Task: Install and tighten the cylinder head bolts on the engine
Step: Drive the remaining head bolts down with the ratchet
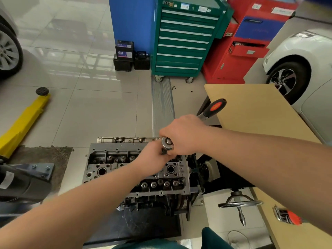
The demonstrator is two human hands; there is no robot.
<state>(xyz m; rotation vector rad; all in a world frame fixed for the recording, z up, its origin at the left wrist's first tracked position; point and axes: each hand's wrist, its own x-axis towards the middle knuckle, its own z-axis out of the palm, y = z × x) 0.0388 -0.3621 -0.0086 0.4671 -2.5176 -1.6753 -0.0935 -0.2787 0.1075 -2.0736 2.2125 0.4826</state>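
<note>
Both hands on ratchet wrench [203, 121] above cylinder head [138, 168], far right end. Right hand [183, 133] wraps shank just behind ratchet head [167, 143]; black-and-orange handle [216, 107] sticks out beyond, up-right. Left hand [152, 157] curls around underneath ratchet head; socket and bolt hidden. Engine sits on stand, handwheel [239, 203] to right. Green tool cabinet [183, 42] behind.

So I've got the grey cylinder head [136, 169] sitting top-up on the engine stand, and the chrome ratchet [167, 143] with its black-orange handle stands over its far right corner.
</note>
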